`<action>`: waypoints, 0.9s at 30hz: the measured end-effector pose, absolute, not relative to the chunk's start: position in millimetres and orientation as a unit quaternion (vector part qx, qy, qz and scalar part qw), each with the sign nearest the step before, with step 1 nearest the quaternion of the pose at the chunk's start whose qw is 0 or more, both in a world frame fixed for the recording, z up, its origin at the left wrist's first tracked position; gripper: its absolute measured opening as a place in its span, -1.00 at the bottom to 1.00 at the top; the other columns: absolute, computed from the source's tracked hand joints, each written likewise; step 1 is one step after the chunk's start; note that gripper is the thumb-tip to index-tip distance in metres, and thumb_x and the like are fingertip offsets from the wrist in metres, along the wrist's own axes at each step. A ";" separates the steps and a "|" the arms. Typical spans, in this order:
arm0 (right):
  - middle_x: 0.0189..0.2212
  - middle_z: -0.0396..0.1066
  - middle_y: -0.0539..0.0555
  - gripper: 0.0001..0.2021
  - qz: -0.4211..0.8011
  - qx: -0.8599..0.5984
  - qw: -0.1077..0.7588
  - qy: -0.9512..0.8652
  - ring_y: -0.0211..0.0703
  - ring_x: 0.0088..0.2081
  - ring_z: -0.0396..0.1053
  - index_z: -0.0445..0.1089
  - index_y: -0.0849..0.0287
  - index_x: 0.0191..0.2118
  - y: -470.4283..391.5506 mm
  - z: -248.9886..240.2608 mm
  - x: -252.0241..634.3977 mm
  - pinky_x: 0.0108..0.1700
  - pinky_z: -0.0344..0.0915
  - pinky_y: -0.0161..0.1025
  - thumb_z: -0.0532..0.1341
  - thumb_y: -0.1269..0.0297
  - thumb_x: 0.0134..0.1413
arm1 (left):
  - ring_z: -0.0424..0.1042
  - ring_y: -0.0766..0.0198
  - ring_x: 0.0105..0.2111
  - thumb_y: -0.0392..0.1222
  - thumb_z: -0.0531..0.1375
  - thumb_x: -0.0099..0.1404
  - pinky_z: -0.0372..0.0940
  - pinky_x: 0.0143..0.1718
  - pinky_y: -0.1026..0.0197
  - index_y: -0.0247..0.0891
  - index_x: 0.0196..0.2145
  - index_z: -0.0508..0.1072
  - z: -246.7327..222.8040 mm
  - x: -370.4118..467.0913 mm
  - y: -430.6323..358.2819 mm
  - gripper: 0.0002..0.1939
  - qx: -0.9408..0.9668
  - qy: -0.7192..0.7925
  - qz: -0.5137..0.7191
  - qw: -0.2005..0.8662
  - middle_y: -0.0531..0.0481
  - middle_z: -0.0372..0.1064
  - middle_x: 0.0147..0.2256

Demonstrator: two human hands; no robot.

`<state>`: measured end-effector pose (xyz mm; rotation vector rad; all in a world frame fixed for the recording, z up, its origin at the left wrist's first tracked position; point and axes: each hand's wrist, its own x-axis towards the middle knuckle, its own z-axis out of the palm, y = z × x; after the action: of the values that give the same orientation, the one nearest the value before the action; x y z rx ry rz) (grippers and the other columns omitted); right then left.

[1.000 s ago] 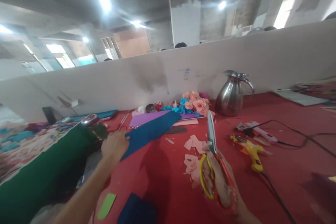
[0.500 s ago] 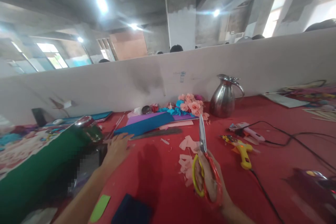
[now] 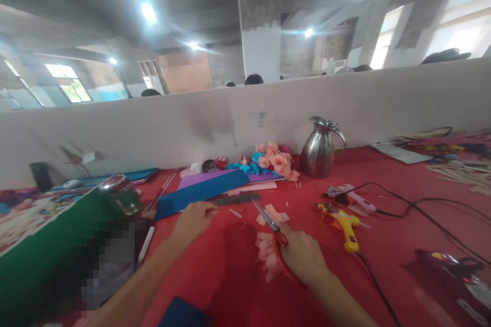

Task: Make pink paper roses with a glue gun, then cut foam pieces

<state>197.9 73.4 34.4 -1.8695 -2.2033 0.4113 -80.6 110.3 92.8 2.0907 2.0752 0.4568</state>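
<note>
My right hand [image 3: 303,253] is wrapped round the handles of the scissors [image 3: 268,217], whose blades point up and left above pink paper pieces [image 3: 268,250]. My left hand [image 3: 195,219] has its fingers drawn together near the right part of a blue strip [image 3: 203,189]; what they hold, if anything, is too small to make out. Just behind the left hand's fingertips a dark, flat, long piece [image 3: 238,198] lies on the red table [image 3: 215,276]. Pink paper roses [image 3: 278,161] sit farther back on a purple sheet [image 3: 187,179].
A metal jug [image 3: 318,150] stands by the white partition [image 3: 161,127]. Yellow [image 3: 350,232] and pink [image 3: 362,199] glue guns with black cords lie at right. At left are a glass jar [image 3: 123,194] and a green panel [image 3: 57,230]. Dark blue paper [image 3: 184,314] lies at the front.
My left hand has moved right, off the blue strip's left end, and its fingers have closed together. The scissors have tilted from upright to pointing left. The green piece near my left forearm is no longer visible.
</note>
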 end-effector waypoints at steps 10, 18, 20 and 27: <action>-0.33 0.52 0.13 -0.62 0.116 -0.655 0.104 -0.740 -0.04 -0.33 0.50 0.33 0.05 -0.01 93.2 -1.7 190.4 -0.42 0.21 -0.34 0.06 0.46 0.02 | 0.24 -0.01 0.10 -0.30 0.12 0.08 0.08 0.09 0.04 -0.26 0.08 0.33 63.5 -15.4 285.7 -0.45 0.725 0.653 0.219 0.013 -0.17 0.32 0.07; -0.41 0.51 0.09 -0.64 0.065 -0.664 0.122 -0.735 -0.08 -0.46 0.49 0.34 -0.01 -0.09 101.0 -29.8 184.1 -0.52 0.21 -0.37 0.16 0.39 -0.07 | 0.25 -0.03 0.07 -0.26 0.25 -0.02 0.05 0.09 -0.04 -0.07 -0.32 0.57 51.9 -15.5 328.2 -0.75 0.648 0.656 0.360 0.143 -0.03 0.46 -0.08; -0.42 0.50 0.09 -0.63 0.065 -0.662 0.127 -0.736 -0.09 -0.48 0.48 0.33 -0.01 -0.08 100.7 -30.8 184.4 -0.52 0.20 -0.37 0.18 0.38 -0.09 | 0.32 0.01 0.01 -0.26 0.29 -0.08 0.11 0.04 0.06 -0.10 -0.37 0.58 51.0 -18.2 331.3 -0.76 0.589 0.629 0.449 0.235 -0.01 0.51 -0.17; -0.38 0.51 0.09 -0.59 0.064 -0.662 0.103 -0.740 -0.05 -0.47 0.50 0.35 -0.02 -0.06 100.9 -30.6 181.9 -0.53 0.24 -0.34 0.20 0.42 -0.11 | 0.45 0.21 -0.41 -0.18 0.27 -0.09 0.30 -0.29 0.15 -0.33 -0.38 0.52 61.0 -24.2 334.1 -0.73 0.458 0.575 0.569 0.367 -0.10 0.51 -0.40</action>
<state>181.9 100.9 -30.6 -1.9519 -2.1836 0.1894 -24.2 334.1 61.0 1.1770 1.4783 1.4630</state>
